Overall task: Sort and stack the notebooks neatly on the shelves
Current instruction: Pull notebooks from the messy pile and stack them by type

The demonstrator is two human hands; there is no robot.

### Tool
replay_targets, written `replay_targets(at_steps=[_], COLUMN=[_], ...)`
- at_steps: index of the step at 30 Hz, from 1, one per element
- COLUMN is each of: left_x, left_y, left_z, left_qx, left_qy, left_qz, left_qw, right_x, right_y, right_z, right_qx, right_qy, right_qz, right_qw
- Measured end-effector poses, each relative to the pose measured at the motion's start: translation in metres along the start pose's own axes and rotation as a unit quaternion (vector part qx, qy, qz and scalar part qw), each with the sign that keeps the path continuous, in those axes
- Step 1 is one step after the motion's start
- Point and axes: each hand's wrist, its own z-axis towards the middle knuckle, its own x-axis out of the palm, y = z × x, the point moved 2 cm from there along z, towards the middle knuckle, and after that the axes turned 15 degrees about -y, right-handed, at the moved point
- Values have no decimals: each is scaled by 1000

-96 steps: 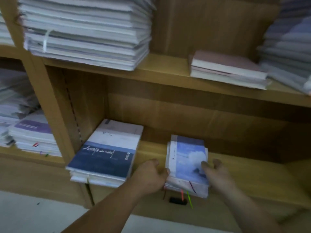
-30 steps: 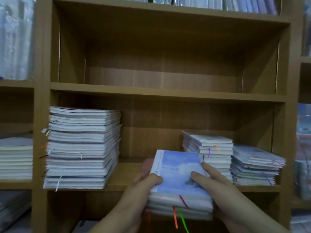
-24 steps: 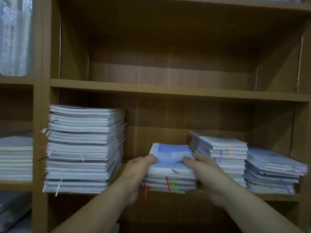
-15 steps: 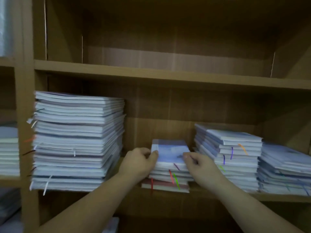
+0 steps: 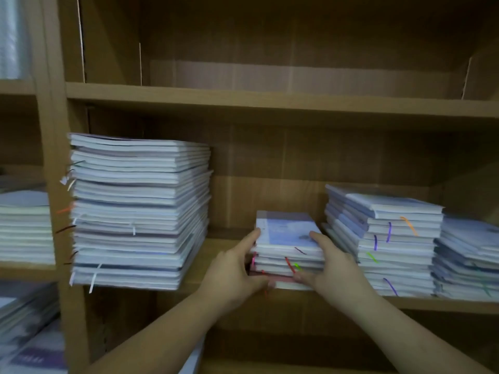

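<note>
My left hand (image 5: 232, 268) and right hand (image 5: 332, 268) grip the small notebook stack (image 5: 286, 252) by its sides, fingers curled round the edges, to square it up. It sits on the shelf (image 5: 224, 240) at centre frame, between the tall pile (image 5: 137, 211) and the lower pile (image 5: 383, 238).

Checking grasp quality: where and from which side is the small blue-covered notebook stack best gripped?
By its left and right edges, from the open front, as the left hand and right hand grip the small stack. It lies flat and loose, with gaps beside the tall stack and the right stack; clamping its full height probably keeps it together.
</note>
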Motion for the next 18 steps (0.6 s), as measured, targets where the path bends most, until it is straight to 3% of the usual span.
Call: replay_targets(at_steps=[6,9,11,13,15,18], left_x=[27,21,18,19,24,30], left_y=[-17,-12,-11,-12,-11,-16], left_z=[-2,2,1,0,-1,-1], left_qx=[12,-30,-22,-14,-11,-9], left_qy=[-41,-19,-27,-58,-70,-60], left_qz=[9,-60,-70,-62,-43,32], left_qw=[999,998,997,996,997,998], right_x=[-2,-1,-6,-9,-7,0], right_y=[-4,-3,1,9,15,15], right_z=[-1,-8,-12,-14,-12,3], right_qx=[20,-12,-77,-188,-269,-291], right_qy=[7,-12,-65,-148,-193,-148], right_qz=[-17,-53,-127,-198,-195,-161], right_qw=[1000,998,987,951,923,931])
